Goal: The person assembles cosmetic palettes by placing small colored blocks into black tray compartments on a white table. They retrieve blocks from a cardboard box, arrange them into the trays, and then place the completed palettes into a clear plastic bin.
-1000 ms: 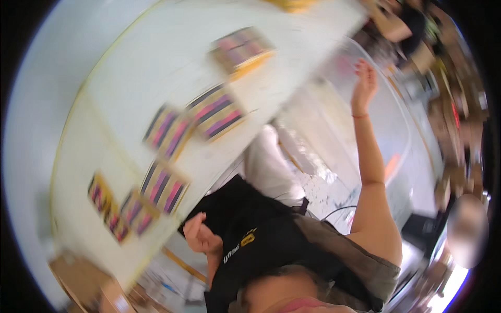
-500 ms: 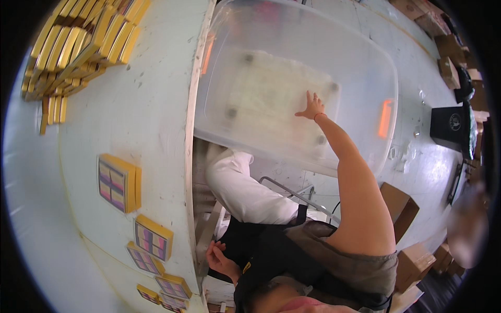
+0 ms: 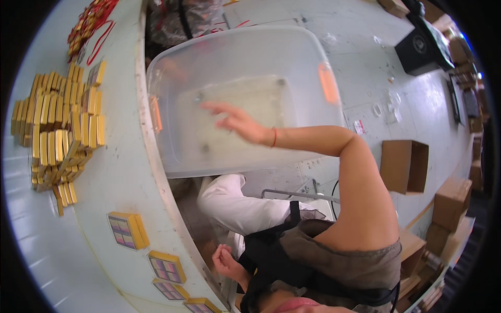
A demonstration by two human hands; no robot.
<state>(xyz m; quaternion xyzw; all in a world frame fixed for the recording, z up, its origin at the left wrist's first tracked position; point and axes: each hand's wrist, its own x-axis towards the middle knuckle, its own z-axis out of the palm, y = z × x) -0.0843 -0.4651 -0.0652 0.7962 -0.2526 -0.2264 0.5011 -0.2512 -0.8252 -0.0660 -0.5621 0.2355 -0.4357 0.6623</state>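
Note:
A large translucent plastic tub (image 3: 250, 161) with orange handles stands beside the table; its pale bottom shows through. My right hand (image 3: 237, 122) is over the tub, fingers stretched out and slightly blurred, holding nothing visible. A thin red string circles that wrist. Near my lap, close to the table edge, my left hand (image 3: 227, 261) has its fingers curled in, with no object seen in it. On the table nearest that hand lie small yellow boxes, among them one with a divided pink and purple face (image 3: 166, 267).
Stacks of thin gold-edged boxes (image 3: 57, 141) stand on the white table (image 3: 112, 182) at left, with red cords (image 3: 86, 31) beyond. Cardboard boxes (image 3: 399, 167) and a black bin (image 3: 425, 47) are on the floor at right. A grey metal tube frame (image 3: 282, 194) is near my legs.
The view has turned, so the tub and table sit differently and the red cords show. My right hand has moved left across the tub, its fingers less spread. My left hand stays near my lap.

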